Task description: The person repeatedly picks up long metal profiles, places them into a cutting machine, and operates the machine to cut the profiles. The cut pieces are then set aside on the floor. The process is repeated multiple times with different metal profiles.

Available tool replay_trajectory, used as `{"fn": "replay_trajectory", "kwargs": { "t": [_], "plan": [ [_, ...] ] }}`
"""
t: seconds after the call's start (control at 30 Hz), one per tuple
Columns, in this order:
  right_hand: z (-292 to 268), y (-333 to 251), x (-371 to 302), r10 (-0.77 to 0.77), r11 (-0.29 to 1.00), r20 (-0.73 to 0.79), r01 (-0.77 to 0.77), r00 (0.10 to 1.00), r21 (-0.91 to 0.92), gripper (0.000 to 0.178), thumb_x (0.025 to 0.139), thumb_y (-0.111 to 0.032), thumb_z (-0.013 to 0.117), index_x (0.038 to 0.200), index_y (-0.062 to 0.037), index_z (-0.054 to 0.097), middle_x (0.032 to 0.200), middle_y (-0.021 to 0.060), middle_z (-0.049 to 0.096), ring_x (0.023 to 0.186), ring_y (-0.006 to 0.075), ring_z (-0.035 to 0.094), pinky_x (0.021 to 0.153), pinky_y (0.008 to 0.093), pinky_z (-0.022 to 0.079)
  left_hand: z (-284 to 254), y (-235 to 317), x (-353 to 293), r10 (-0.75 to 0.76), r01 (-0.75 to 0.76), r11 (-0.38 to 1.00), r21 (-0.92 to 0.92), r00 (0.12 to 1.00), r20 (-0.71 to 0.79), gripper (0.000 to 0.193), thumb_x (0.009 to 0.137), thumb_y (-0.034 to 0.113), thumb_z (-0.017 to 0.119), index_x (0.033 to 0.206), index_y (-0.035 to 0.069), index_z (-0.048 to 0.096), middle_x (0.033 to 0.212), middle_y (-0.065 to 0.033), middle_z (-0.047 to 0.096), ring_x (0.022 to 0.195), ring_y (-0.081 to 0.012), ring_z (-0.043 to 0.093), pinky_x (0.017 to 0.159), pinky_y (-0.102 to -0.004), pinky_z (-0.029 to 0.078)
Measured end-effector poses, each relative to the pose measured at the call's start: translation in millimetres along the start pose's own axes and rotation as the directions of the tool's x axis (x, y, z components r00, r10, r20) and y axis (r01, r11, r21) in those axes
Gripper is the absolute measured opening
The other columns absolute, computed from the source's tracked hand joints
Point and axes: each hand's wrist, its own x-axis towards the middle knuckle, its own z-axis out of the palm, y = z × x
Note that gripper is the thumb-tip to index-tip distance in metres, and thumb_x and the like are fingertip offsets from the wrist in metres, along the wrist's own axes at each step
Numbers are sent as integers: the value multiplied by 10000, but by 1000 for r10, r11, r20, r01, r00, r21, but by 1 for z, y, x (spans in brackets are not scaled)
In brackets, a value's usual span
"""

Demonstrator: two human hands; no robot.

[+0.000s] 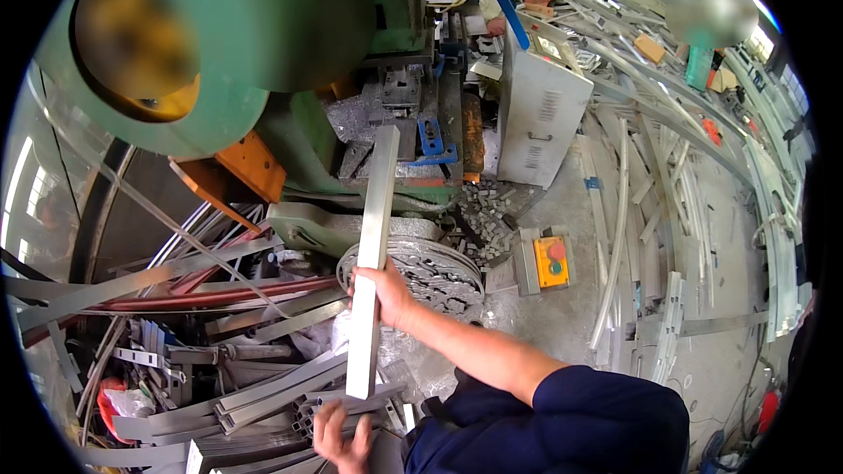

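Cluttered floor (527, 333), press (303, 145), silver bar (373, 219)

grey floor (555, 202), small metal offcuts (488, 221) heaped, long pale metal strips (616, 259)

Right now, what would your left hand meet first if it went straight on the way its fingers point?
Probably the near end of the silver bar that the right hand grips; depth is unclear, and the left hand might pass beside it, over the stacked metal lengths.
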Motion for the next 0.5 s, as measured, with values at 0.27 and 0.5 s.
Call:
{"fn": "replay_trajectory", "kwargs": {
  "t": [0.27, 0.5],
  "plan": [
    [-65, -74, 100, 122, 986, -48, -116, 991, 119, 451, 857, -449, 703, 1114, -213, 417, 867, 100, 565, 628, 247, 601, 522, 446, 540, 180, 5, 123, -141, 147, 989, -6, 957, 253, 529, 689, 195, 825, 1130, 3, 606, 1187, -211, 577, 1050, -375, 585, 900, -432, 484],
    [-79, -81, 109, 160, 971, 29, -163, 987, 173, 445, 879, -417, 685, 1143, -201, 399, 806, 107, 570, 627, 249, 610, 527, 463, 542, 209, -6, 111, -128, 125, 992, 26, 984, 123, 374, 681, 114, 815, 1001, 29, 641, 1084, -197, 621, 933, -379, 628, 826, -447, 520]
  ]
}}
